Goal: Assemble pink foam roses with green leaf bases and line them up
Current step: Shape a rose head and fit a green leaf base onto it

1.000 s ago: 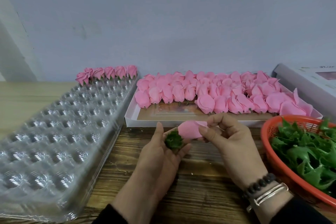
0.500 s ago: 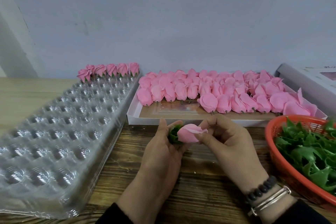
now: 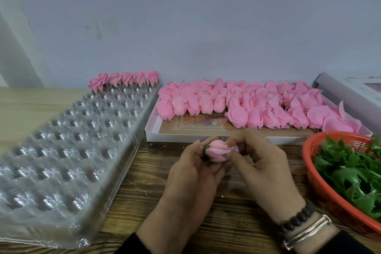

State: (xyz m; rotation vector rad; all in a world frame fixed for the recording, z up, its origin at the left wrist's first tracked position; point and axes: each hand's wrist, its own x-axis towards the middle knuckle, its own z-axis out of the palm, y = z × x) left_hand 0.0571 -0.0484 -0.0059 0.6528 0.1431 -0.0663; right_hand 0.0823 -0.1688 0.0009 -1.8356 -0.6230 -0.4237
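Seating pink rose (image 3: 216, 152) into green leaf base (image 3: 207, 147); left hand (image 3: 191, 173) gripping base end, right hand (image 3: 261, 163) pinching petals. Next, probably: press home, set in clear tray (image 3: 68, 150) beside finished row (image 3: 125, 80).

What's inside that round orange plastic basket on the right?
The orange plastic basket holds a heap of green leaf bases, spiky and piled loosely. The heap covers the basket's bottom, so whether anything else lies underneath cannot be seen.

A grey-white box (image 3: 350, 90) sits far right on the wooden table (image 3: 237, 212), against a pale wall (image 3: 185, 27).
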